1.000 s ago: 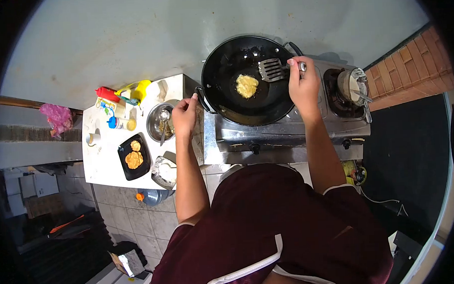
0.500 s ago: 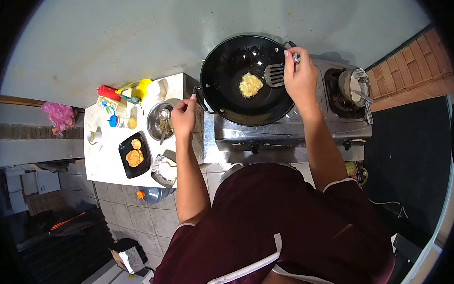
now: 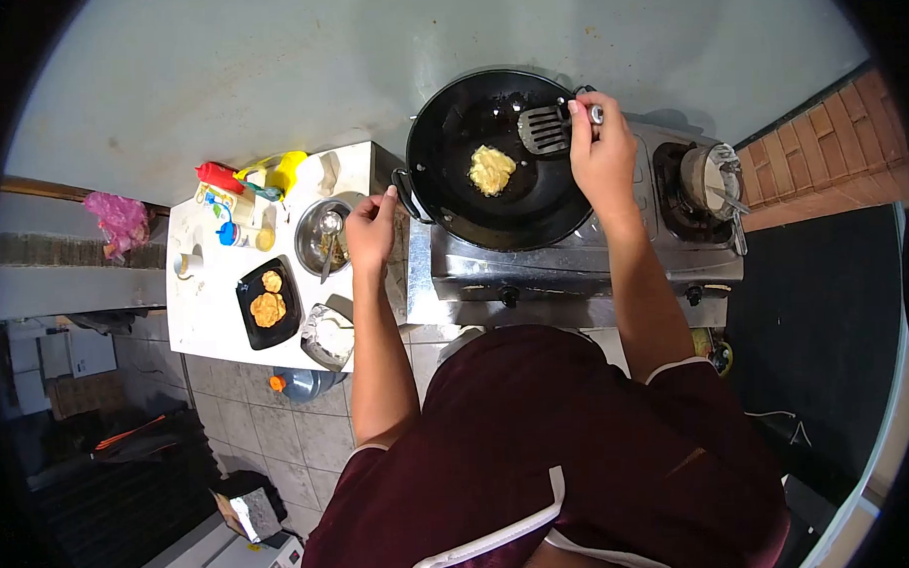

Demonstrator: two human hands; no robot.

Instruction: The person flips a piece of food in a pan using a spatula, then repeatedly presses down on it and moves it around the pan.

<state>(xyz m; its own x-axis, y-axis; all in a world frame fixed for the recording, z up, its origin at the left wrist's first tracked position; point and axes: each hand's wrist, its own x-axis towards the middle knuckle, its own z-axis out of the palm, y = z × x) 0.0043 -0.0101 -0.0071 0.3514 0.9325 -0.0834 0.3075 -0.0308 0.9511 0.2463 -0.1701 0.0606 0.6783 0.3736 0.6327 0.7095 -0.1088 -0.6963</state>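
Note:
A black wok (image 3: 513, 232) sits on the stove with a pale yellow fritter (image 3: 492, 171) frying in it, left of its middle. My right hand (image 3: 604, 164) grips a slotted spatula (image 3: 543, 130) by its handle. The spatula's dark blade hangs over the wok, above and right of the fritter, apart from it. At the wok's left side, my left hand (image 3: 372, 230) has its fingers pinched at the looped wok handle (image 3: 401, 193). Left of that hand is a steel bowl (image 3: 308, 251) with a spoon (image 3: 327, 253) in it.
On the white table (image 3: 201, 323) stand a black plate (image 3: 251, 326) with browned fritters, a bowl of white powder (image 3: 328, 338), a red-capped bottle (image 3: 218, 178) and a blue-capped jar (image 3: 233, 235). A small pot (image 3: 701, 180) sits on the right burner. A water jug (image 3: 308, 384) is on the floor.
The spatula has lifted up and slightly left, away from the fritter, and its blade has turned. My left hand stays at the wok handle.

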